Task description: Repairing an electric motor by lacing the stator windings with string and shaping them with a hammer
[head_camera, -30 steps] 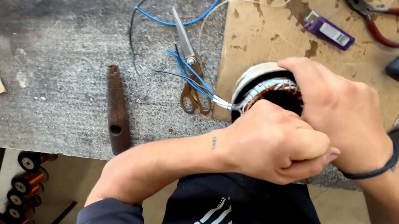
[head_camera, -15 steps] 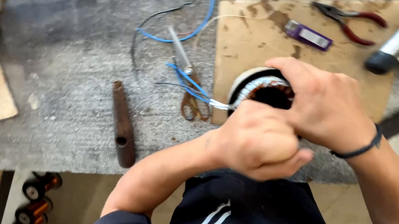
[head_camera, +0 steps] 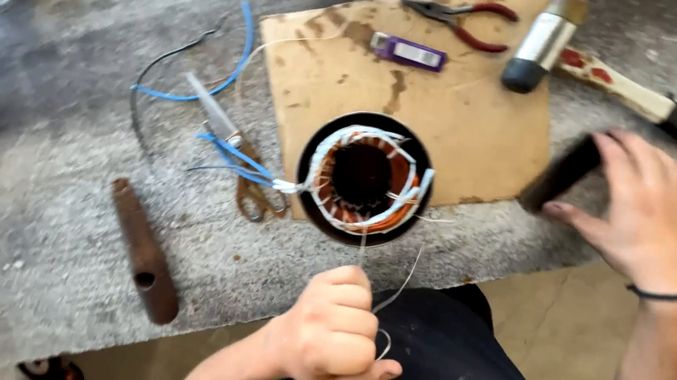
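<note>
Head view: grey worktop (head_camera: 64, 93) is seen from above, with a brown cardboard sheet (head_camera: 452, 118) laid near its front edge. A motor stator (head_camera: 364, 178) with copper windings and white lacing is stood on the cardboard's front-left corner, close to the worktop's front edge. A mallet (head_camera: 631, 85) is laid toward the far right edge, red-handled pliers (head_camera: 465, 19) and a small purple lighter (head_camera: 409, 51) on the cardboard's far part. A rusty metal punch (head_camera: 143, 247) is laid left of the stator, scissors (head_camera: 237, 164) just beside it. Left hand (head_camera: 333, 333) is fisted on a thin white string (head_camera: 390, 297) run from the stator. Right hand (head_camera: 637, 207) is closed on a dark flat bar (head_camera: 563, 172) at the cardboard's right edge.
</note>
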